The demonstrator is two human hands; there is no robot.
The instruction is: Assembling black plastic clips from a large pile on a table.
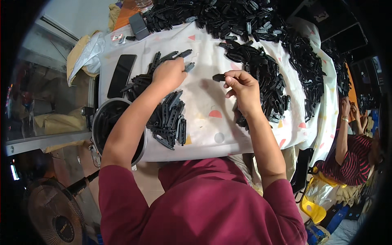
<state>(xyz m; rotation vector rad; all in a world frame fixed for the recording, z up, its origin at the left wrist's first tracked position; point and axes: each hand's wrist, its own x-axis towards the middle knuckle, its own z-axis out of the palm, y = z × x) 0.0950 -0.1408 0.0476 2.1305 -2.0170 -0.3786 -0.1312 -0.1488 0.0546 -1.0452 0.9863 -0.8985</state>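
Both hands are at work over a white cloth-covered table [204,134]. Left hand [168,75] is curled, knuckles up, resting on a stack of flat black plastic strips [167,118]; it appears to grip a small grey-black piece [188,66] whose end pokes out past the knuckles. Right hand [243,87] is raised slightly, thumb and forefinger pinched narrow on one short black part [219,77], held above bare cloth between the two heaps.

Sorted stock: the strips beside the left forearm lie roughly parallel in a loose bundle, near the table's front left edge. A round metal pot [107,122] stands just beside that bundle, at the table's corner; dark pieces seem to lie inside, though I cannot make them out.

Unsorted stock: a large heap of black parts [286,53] curves from the far edge round the right side, and a second mound [261,77] sits just beyond the right hand.

Judgement: the processed bundle is small against the heaps remaining, so most of the work is still ahead.

Also noted: a dark phone [121,74] lying flat left of the strips, and another person [351,155] in a striped top seated to the right.
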